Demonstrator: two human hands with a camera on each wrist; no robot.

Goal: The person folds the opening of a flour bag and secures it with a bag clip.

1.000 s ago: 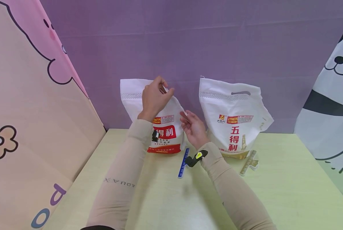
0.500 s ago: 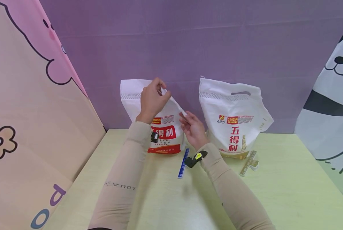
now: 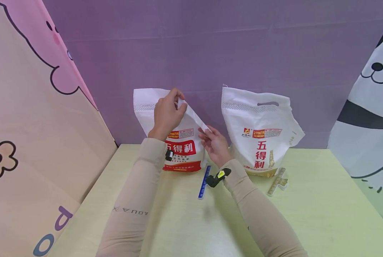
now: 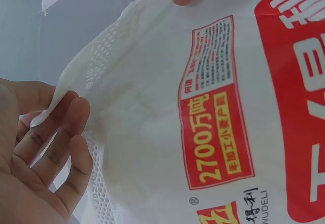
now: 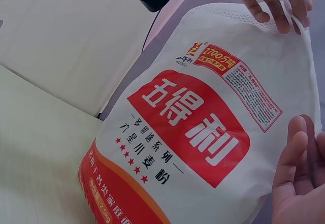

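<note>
A white flour bag with red printing [image 3: 182, 147] stands upright on the table against the purple backdrop. My left hand [image 3: 167, 114] pinches its top edge, where the dotted seam bends around the fingers in the left wrist view. Lower down, my right hand [image 3: 216, 144] grips the bag's right side edge between thumb and fingers. Between the two hands a slanting strip of the edge [image 3: 195, 117] is turned over. In the right wrist view the bag's front [image 5: 188, 127] leans across the picture, with the right hand [image 5: 302, 178] at its edge.
A second white flour bag [image 3: 259, 117] with a handle slot stands to the right. A blue clip [image 3: 204, 182] lies in front, between the bags. Beside the second bag's base lies a brown clip [image 3: 277, 182]. Printed cloth walls flank the table [image 3: 323, 214].
My left hand has shifted slightly left and down with the bag's edge. The strip between the hands has turned over and shows wider. The second bag and both clips stay put.
</note>
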